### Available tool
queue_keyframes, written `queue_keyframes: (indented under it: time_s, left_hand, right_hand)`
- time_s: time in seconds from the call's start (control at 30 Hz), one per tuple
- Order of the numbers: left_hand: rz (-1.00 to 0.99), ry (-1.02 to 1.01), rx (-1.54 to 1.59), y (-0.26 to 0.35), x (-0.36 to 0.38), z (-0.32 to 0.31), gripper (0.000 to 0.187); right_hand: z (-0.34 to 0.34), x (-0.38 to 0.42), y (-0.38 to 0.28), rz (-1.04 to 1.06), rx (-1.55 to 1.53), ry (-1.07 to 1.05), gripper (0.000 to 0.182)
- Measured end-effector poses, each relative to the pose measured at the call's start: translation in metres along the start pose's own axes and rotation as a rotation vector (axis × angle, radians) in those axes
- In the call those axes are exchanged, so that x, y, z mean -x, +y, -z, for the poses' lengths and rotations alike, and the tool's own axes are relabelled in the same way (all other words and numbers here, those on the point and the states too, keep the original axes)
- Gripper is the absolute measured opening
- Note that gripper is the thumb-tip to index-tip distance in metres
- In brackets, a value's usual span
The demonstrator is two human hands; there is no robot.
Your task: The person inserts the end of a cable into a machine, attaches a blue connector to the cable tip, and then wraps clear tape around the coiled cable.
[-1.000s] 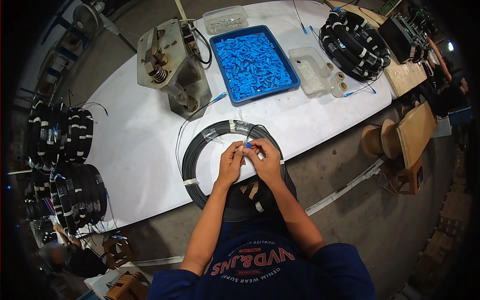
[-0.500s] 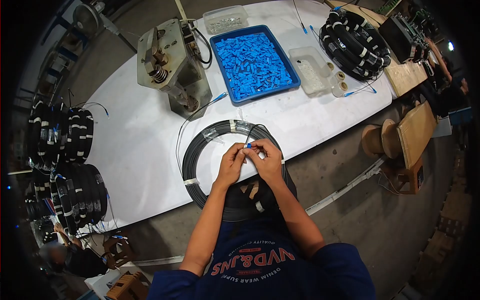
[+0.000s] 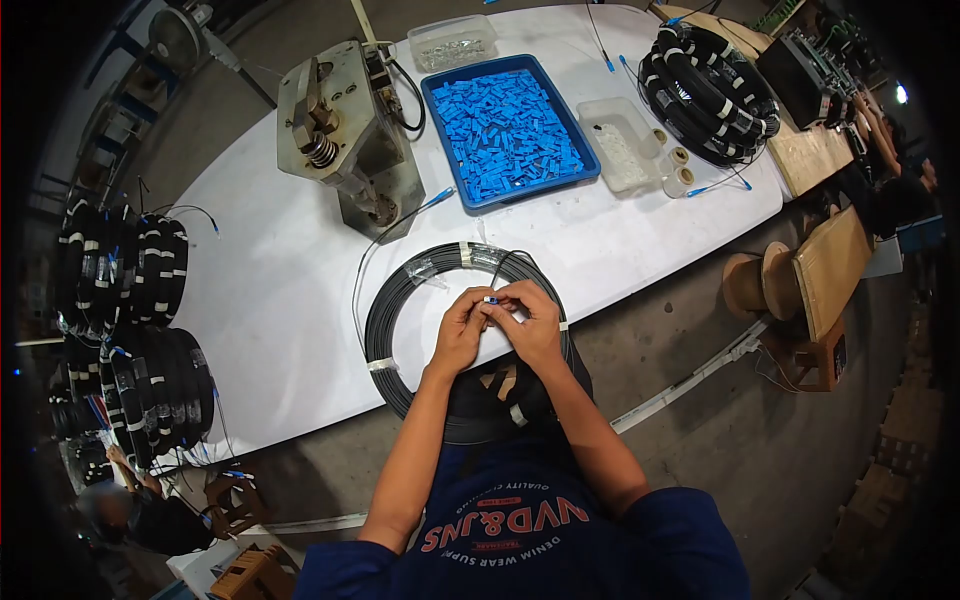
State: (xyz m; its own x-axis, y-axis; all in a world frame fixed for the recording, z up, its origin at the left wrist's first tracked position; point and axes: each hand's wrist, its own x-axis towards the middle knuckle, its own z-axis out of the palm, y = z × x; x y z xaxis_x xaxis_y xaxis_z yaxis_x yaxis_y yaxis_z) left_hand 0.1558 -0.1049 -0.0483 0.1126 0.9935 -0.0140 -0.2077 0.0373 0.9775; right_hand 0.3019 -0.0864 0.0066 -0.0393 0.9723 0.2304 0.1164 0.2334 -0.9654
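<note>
My left hand (image 3: pixel 460 330) and my right hand (image 3: pixel 534 322) meet above the cable coil, fingertips pinched together on a small blue and white cable connector (image 3: pixel 490 300). My fingers cover most of it. Behind my right fingers a black cable loops up from the coil. The coil of dark cable (image 3: pixel 382 325), bound with pale tape, lies partly on the table's near edge and partly over my lap. Its other blue-tipped cable end (image 3: pixel 438 197) rests on the table beside the metal press (image 3: pixel 345 150).
On the white table (image 3: pixel 250 300) stand a blue tray (image 3: pixel 590 165) full of blue connector parts, two clear plastic boxes (image 3: pixel 625 150) (image 3: pixel 450 40) and a bundled black coil (image 3: pixel 705 95). More coils (image 3: pixel 160 390) hang at left. People work at far right and lower left.
Both hands stay in nearly the same place. The connector has shifted slightly left and turned between my fingertips, so its white part shows differently.
</note>
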Motion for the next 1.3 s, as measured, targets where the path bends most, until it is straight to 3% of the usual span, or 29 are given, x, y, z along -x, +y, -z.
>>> queue_keyframes:
  time_s: [0.8,1.07,1.13,1.3]
  left_hand:
    - [-0.090,0.016,-0.074,0.001,-0.004,-0.005,0.018]
    - [-0.038,0.007,-0.154,0.014,-0.004,-0.008,0.016]
    - [-0.131,-0.011,-0.154,0.010,-0.005,-0.008,0.017]
    - [-0.118,-0.004,-0.148,0.008,-0.005,-0.009,0.019]
  right_hand:
    - [0.000,0.002,0.005,0.048,-0.017,0.001,0.017]
    - [0.002,0.004,0.010,0.113,-0.153,0.109,0.018]
    - [0.001,0.003,0.009,0.120,-0.123,0.091,0.019]
    - [0.003,0.004,0.007,0.081,-0.039,0.014,0.017]
